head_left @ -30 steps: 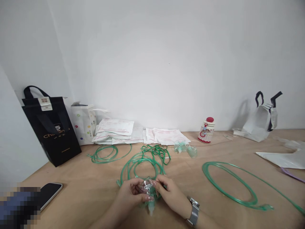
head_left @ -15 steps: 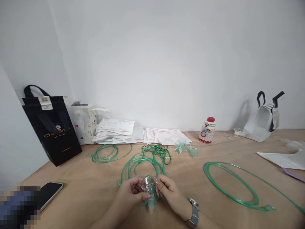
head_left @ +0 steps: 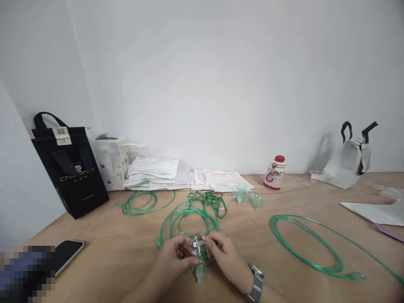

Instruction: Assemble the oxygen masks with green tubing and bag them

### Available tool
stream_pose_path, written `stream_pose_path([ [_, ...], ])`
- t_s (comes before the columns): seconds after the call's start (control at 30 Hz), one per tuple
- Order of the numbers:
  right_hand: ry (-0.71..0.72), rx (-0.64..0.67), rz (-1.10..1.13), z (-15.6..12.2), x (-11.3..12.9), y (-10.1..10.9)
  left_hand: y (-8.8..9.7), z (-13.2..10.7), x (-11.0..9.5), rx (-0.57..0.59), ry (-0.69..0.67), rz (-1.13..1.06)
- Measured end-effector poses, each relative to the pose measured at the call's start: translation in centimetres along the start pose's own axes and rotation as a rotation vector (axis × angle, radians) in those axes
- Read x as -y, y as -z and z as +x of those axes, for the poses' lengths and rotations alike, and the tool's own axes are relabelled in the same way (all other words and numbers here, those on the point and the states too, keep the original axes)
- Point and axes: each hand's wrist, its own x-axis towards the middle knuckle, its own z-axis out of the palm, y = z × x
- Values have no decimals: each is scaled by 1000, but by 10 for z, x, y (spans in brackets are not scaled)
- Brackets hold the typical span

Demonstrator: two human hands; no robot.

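Note:
Between my hands is a clear, green-tinted oxygen mask [head_left: 196,252], its pale connector [head_left: 199,273] pointing down toward me. My left hand [head_left: 176,254] is closed around the mask's left side, thumb near the connector. With thumb and fingers pinched, my right hand [head_left: 223,254] grips the mask's upper right edge by the small metal nose strip [head_left: 198,243]. Just beyond lies a coil of green tubing [head_left: 170,219], partly hidden by my hands. A tangle of dark green elastic straps [head_left: 208,202] rests behind that coil.
Two more coils of tubing lie left [head_left: 139,204] and right [head_left: 303,244]. Behind are small clear mask pieces [head_left: 241,194], white printed packets [head_left: 154,168], a bottle [head_left: 274,173], a black bag [head_left: 71,172] and a white bag [head_left: 344,164]. A phone [head_left: 67,254] sits at front left.
My right fingertips have shifted slightly left and up along the mask's edge. The metal nose strip now shows more plainly. My left hand has stayed nearly still.

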Motion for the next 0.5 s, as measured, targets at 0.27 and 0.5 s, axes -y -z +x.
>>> stream_pose_path([
  [0.27, 7, 20, -95, 0, 0, 0, 3, 0, 6, -15, -6, 108],
  [0.5, 15, 16, -185, -3, -1, -2, -2, -1, 3, -48, 70, 42],
])
